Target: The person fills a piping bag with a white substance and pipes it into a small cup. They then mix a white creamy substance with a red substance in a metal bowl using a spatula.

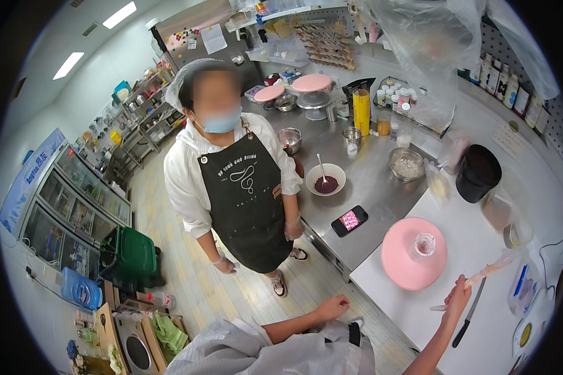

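My right hand [457, 296] grips a clear piping bag [490, 272] smeared with orange and pink, over the white worktop. Its narrow end pokes out below my fingers, and the rest trails off to the right. My left hand [333, 307] hangs in front of my body, fingers loosely curled with nothing visible in them. Beyond the right hand stands a pink cake turntable [396, 262] bearing a clear, pink-tinged container [424, 245]. A long knife with a black handle [461, 333] lies beside my right forearm.
A masked co-worker in a dark apron [244, 206] stands facing me, gloved hands lowered. On the steel table are a phone [350, 221], a white bowl of dark purple filling [313, 182] and a metal bowl [406, 177]. A black bucket [478, 173] stands by the wall; a scale [524, 333] sits right.
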Tool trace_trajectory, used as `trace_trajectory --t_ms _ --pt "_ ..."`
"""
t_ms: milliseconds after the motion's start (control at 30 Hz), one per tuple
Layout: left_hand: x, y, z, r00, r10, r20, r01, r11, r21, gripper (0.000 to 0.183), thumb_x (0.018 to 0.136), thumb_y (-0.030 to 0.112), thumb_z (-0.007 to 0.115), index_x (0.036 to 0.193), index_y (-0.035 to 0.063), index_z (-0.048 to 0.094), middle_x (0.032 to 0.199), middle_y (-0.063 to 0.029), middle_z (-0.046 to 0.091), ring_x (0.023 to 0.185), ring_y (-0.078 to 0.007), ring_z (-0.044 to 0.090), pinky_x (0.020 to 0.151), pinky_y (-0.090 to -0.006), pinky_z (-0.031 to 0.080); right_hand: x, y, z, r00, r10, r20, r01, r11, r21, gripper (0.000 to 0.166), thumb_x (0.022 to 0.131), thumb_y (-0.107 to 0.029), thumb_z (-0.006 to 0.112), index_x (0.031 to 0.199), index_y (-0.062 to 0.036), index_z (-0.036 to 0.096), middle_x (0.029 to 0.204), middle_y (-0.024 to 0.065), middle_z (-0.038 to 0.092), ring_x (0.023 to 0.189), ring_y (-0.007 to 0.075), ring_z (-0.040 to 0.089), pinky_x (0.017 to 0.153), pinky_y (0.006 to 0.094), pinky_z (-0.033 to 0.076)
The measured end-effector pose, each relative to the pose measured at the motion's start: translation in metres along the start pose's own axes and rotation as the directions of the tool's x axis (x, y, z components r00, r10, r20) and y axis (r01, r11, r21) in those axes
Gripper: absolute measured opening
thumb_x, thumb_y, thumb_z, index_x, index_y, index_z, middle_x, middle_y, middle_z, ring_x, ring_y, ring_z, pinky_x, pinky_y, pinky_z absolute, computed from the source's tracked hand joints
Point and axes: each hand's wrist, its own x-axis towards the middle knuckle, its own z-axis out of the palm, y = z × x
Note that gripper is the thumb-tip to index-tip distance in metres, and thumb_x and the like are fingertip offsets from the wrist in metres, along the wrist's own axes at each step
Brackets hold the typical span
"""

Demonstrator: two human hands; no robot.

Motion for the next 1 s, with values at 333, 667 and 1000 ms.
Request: trace_trajectory --t_ms 333,667,1000 --pt "-0.032 -0.092 -0.042 0.999 0.025 -0.049 -0.029 0.996 -0.081 0.022 0.086 0.021 0.055 0.098 0.0037 0.06 0.082 -0.0087 0.064 0.075 -0.0148 0.059 0.07 -0.0291 0.048 -0.036 0.014 0.008 0.997 -0.061 0.049 0.062 0.998 -0.032 0.027 0.093 -0.031 0.042 0.098 -0.0069 0.055 0.05 -0.0008 0.043 0.041 0.0078 0.039 0.037 0.0236 0.03" --pt "-0.093 -0.159 -0.059 0.927 -0.372 0.049 0.366 0.87 -0.331 0.022 0.086 0.017 0.054 0.099 -0.0014 0.058 0.088 -0.0094 0.062 0.077 -0.0162 0.06 0.069 -0.0283 0.05 -0.054 0.021 0.002 0.988 0.136 0.076 -0.125 0.983 -0.132 0.037 0.092 -0.037 0.041 0.082 -0.0038 0.054 0.061 0.0052 0.053 0.051 0.0124 0.05 0.048 0.0258 0.041" --pt "-0.076 -0.148 -0.019 0.926 -0.376 0.043 0.375 0.895 -0.244 0.025 0.086 0.018 0.052 0.101 -0.0023 0.057 0.091 -0.0098 0.062 0.081 -0.0182 0.06 0.074 -0.0302 0.049 0.031 0.118 -0.032 0.912 0.41 0.03 -0.362 0.835 -0.414 0.035 0.087 -0.032 0.042 0.079 -0.0004 0.053 0.059 0.0065 0.05 0.046 0.0162 0.049 0.043 0.0302 0.044"
